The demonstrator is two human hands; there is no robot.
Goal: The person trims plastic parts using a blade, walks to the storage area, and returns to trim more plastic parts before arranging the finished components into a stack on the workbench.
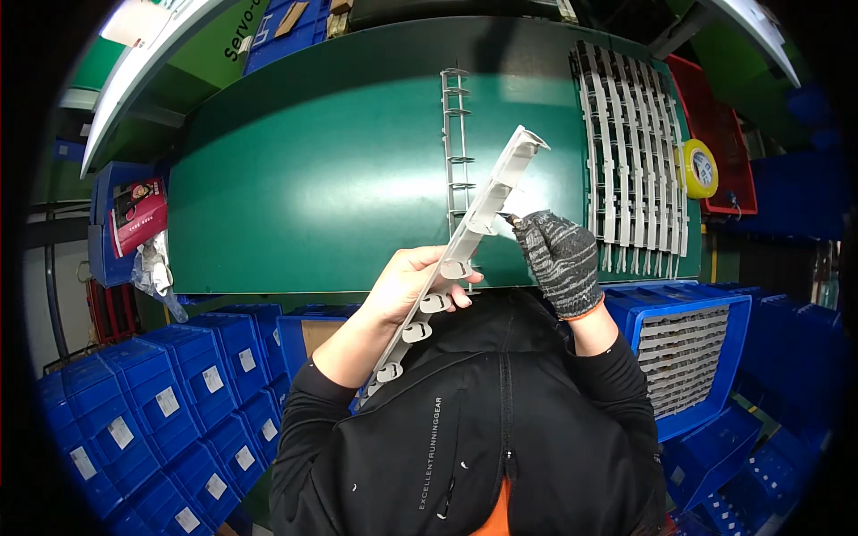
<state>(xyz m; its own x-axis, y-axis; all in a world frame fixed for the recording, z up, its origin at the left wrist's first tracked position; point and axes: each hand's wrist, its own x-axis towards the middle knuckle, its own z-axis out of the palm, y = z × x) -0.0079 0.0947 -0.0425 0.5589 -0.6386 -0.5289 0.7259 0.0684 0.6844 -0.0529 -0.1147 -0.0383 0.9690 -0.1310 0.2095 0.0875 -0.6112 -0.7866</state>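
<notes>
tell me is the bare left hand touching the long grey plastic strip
Touching: the head view shows the left hand with its fingers wrapped around the grey plastic strip.

Person wears a black zip-front jacket point(500, 429); zipper runs down the centre below and between the two hands, with pale vertical lettering to the left of it. Orange garment point(497, 516) shows at the jacket's lower opening. Black sleeves reach both wrists. Left hand point(413, 284) is bare, sleeve cuff sitting well below it on the forearm. Right hand point(561, 259) is covered by a speckled grey-and-black knit glove with a thin orange edge at the wrist, meeting the black sleeve just beneath it.
</notes>
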